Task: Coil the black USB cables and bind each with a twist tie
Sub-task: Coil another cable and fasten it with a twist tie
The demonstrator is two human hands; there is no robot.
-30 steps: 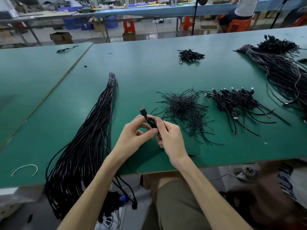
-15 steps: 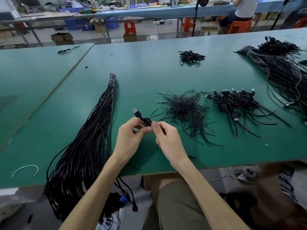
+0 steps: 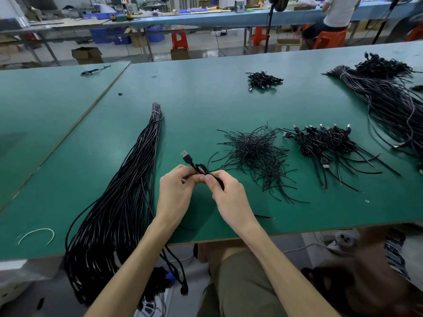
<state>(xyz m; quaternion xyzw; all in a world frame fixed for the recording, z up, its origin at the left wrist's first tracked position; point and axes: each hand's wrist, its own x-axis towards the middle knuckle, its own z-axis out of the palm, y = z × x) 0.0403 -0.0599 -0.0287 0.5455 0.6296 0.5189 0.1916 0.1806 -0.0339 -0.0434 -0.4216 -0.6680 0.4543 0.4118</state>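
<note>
Both hands, left [image 3: 176, 193] and right [image 3: 229, 197], pinch a looped black cable [image 3: 201, 169] (silver plug up)

We record a green table [image 3: 206, 99] butted against a second green table [image 3: 45, 106] on its left. On the first, left to right:
- a long bundle of black cables [image 3: 128, 191], overhanging the near edge
- a loose heap of twist ties [image 3: 256, 152]
- just beside it, a pile of coiled cables [image 3: 325, 143]
- a smaller pile [image 3: 263, 79] further back
- a large bundle [image 3: 393, 104] at far right

A white loop [image 3: 36, 234] lies near the front left.
</note>
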